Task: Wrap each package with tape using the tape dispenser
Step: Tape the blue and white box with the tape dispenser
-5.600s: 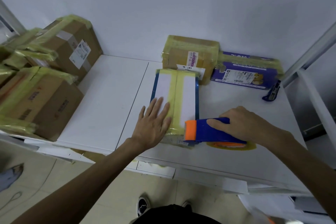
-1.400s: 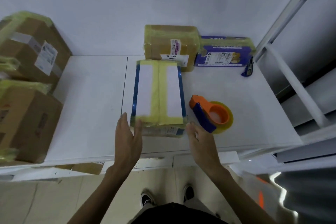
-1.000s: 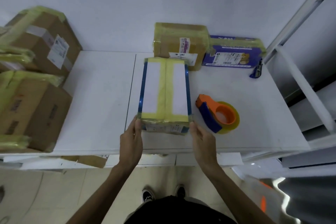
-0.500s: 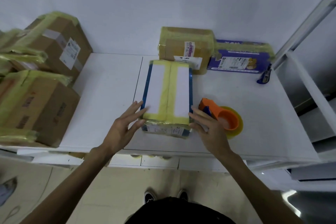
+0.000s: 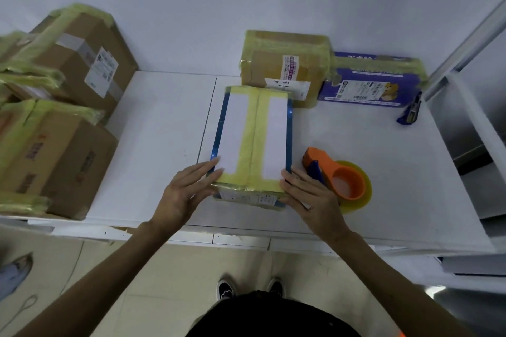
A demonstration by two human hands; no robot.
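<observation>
A flat white package point(image 5: 253, 139) with blue edges and yellow tape down its middle and round its ends lies on the white table point(image 5: 153, 145). My left hand point(image 5: 186, 191) touches its near left corner with straight fingers. At the near right corner my right hand point(image 5: 309, 197) presses the package's side, fingers straight. The orange and blue tape dispenser point(image 5: 338, 176) with its yellow tape roll lies on the table just right of my right hand, apart from the package.
Taped cardboard boxes point(image 5: 54, 145) are stacked at the left. A taped brown box point(image 5: 284, 65) and a purple taped box point(image 5: 372, 82) stand at the back wall. A blue utility knife point(image 5: 409, 112) lies by the white frame at the right.
The tape dispenser was put down to the right of the package. Both hands came to the package's near corners and now hold its sides.
</observation>
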